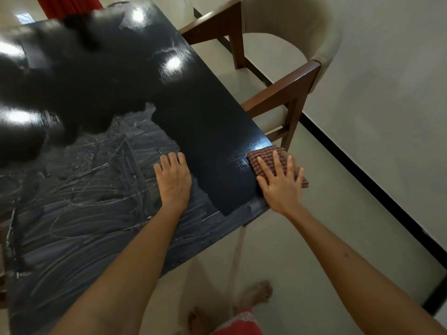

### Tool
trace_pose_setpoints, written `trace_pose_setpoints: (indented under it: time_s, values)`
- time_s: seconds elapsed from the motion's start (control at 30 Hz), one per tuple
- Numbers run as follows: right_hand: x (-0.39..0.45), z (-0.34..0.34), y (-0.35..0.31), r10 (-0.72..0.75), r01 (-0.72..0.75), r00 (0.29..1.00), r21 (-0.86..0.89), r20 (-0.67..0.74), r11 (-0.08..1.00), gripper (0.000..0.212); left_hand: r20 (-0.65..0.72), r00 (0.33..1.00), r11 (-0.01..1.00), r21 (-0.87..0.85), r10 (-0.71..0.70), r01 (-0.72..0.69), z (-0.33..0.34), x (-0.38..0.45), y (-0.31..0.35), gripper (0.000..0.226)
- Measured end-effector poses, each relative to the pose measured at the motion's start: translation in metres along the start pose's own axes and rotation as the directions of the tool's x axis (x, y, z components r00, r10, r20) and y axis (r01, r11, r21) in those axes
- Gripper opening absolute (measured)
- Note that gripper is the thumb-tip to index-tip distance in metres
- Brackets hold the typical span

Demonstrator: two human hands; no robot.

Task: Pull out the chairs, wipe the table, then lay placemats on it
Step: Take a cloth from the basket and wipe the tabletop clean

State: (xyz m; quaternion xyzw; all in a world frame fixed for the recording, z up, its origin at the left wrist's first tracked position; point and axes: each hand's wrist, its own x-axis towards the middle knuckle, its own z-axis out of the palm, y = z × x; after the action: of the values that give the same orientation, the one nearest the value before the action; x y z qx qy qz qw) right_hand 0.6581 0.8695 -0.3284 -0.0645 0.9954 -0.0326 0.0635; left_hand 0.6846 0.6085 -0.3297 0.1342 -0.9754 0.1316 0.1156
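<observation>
Head view, looking down across a glossy black table [198,112] whose surface fills the left and centre of the frame. Its nearer half carries pale smeared streaks, while the strip toward the right edge is darker and streak-free; bright ceiling reflections and a blurred dark reflection lie across the far half. Pale tiled floor [314,238] extends to the right, bounded by a light wall [387,93] with a black skirting strip along its base. One chair [297,76], with a brown wooden frame, cream seat and curved cream back, stands on the table's right side, its seat partly under the edge and its back clear of the table. A red curtain [70,3] shows at the top left. Both forearms reach in from the bottom edge. Left hand [173,180] lies palm-down on the tabletop, fingers straight and slightly spread, holding nothing. Right hand [281,182] presses flat, fingers splayed wide, on a folded red-and-dark checked cloth [268,157] at the near right corner of the table; the cloth partly overhangs the table edge. A bare foot [256,292] stands on the tiles below, beside a red garment [238,323] with a patterned hem. No placemats appear in view.
</observation>
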Motion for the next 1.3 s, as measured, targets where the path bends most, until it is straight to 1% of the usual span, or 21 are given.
trace_pose_setpoints:
  time_s: [0.1, 0.33, 0.43, 0.5, 0.57, 0.67, 0.73, 0.87, 0.97, 1.03, 1.07, 1.17, 1.3]
  values:
    - [-0.001, -0.002, 0.009, 0.088, -0.088, 0.996, 0.031, 0.011, 0.996, 0.053, 0.009, 1.000, 0.999, -0.029, -0.018, 0.018, -0.001, 0.000, 0.000, 0.019]
    - [-0.019, 0.000, 0.001, 0.179, -0.179, 0.984, 0.036, -0.001, 0.983, 0.056, 0.038, 0.999, 0.996, -0.080, -0.038, 0.041, -0.002, 0.000, -0.001, 0.022]
    - [-0.040, 0.009, -0.015, 0.218, -0.215, 0.976, 0.102, -0.019, 0.971, 0.066, 0.066, 0.998, 0.992, -0.119, -0.025, 0.033, -0.002, 0.001, -0.002, 0.030]
    - [-0.057, 0.016, -0.034, 0.187, -0.183, 0.982, 0.125, -0.015, 0.975, 0.066, 0.073, 0.997, 0.987, -0.154, -0.027, 0.038, -0.004, 0.000, -0.004, 0.033]
    - [-0.074, 0.022, -0.060, 0.142, -0.140, 0.990, 0.109, -0.012, 0.984, 0.063, 0.082, 0.997, 0.985, -0.173, -0.013, 0.027, -0.005, -0.002, -0.007, 0.037]
    - [-0.096, 0.028, -0.095, 0.084, -0.080, 0.995, 0.074, -0.056, 0.994, 0.059, 0.107, 0.994, 0.977, -0.212, 0.035, -0.011, -0.006, -0.006, -0.017, 0.045]
    - [-0.103, 0.030, -0.110, 0.030, -0.027, 0.996, 0.043, -0.079, 0.999, 0.057, 0.108, 0.993, 0.974, -0.224, 0.041, -0.016, -0.006, -0.008, -0.026, 0.048]
    - [-0.102, 0.027, -0.127, -0.135, 0.134, 0.982, -0.010, -0.131, 0.991, 0.052, 0.103, 0.995, 0.962, -0.272, -0.001, 0.030, 0.001, -0.017, -0.051, 0.045]
    - [-0.094, 0.022, -0.125, -0.214, 0.198, 0.962, -0.103, -0.172, 0.975, 0.041, 0.073, 0.997, 0.952, -0.300, -0.037, 0.057, 0.006, -0.026, -0.073, 0.042]
    - [-0.088, 0.019, -0.120, -0.257, 0.233, 0.952, -0.150, -0.164, 0.961, 0.039, 0.048, 0.998, 0.952, -0.300, -0.040, 0.052, 0.008, -0.031, -0.087, 0.042]
    - [-0.086, 0.018, -0.117, -0.269, 0.245, 0.951, -0.162, -0.153, 0.956, 0.038, 0.035, 0.999, 0.953, -0.300, -0.036, 0.045, 0.009, -0.033, -0.093, 0.043]
    - [-0.078, 0.012, -0.126, -0.295, 0.275, 0.949, -0.165, -0.111, 0.947, 0.044, 0.006, 0.998, 0.951, -0.305, -0.060, 0.059, 0.013, -0.036, -0.111, 0.042]
    - [-0.054, -0.001, -0.157, -0.281, 0.274, 0.955, -0.088, -0.092, 0.958, 0.047, -0.003, 0.996, 0.938, -0.336, -0.088, 0.082, 0.019, -0.036, -0.122, 0.039]
